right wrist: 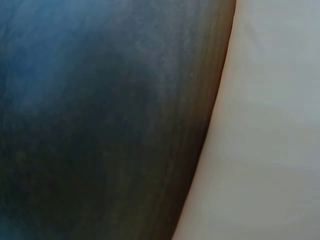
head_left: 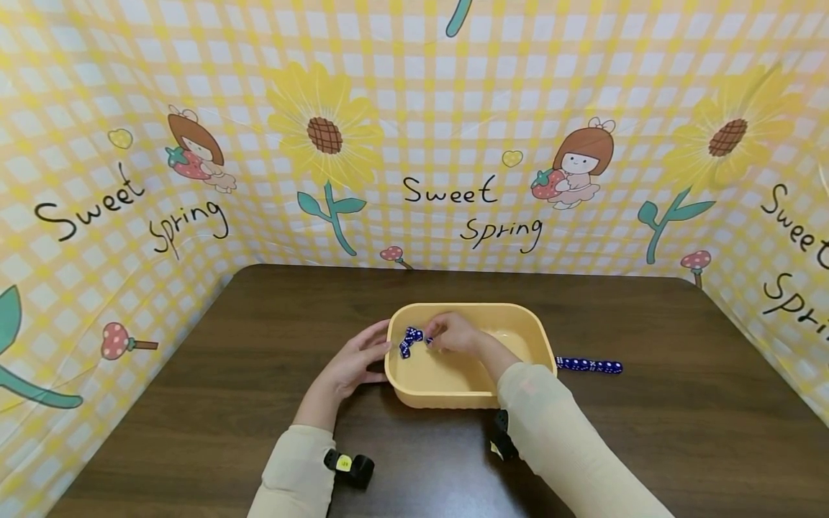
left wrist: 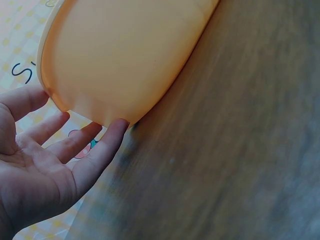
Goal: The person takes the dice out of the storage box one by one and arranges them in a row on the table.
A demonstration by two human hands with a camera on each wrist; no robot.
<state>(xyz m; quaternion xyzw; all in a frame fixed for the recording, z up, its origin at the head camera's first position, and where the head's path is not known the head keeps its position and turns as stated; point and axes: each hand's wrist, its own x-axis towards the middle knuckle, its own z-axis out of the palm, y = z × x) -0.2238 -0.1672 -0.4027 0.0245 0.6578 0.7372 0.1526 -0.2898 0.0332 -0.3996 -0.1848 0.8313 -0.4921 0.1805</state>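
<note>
A yellow plastic tub [head_left: 447,388] stands on the table, and several blue dice with white dots [head_left: 409,341] lie at the left end of its floor. My right hand [head_left: 456,334] reaches into the tub with bent fingers and pinches a blue die [head_left: 429,340], mostly covered by the fingertips. From the left, my left hand [head_left: 352,362] touches the tub's end with spread, fairly straight fingers. The left wrist view shows these fingertips [left wrist: 120,125] against the tub's outer wall [left wrist: 130,60]. My right hand is not visible in the right wrist view.
A straight row of blue dice [head_left: 589,365] lies on the dark wooden table [head_left: 680,417], just right of the tub. Behind the table hangs a yellow checked cloth [head_left: 440,86]. The right wrist view holds mostly blurred tabletop [right wrist: 100,125] and a pale surface.
</note>
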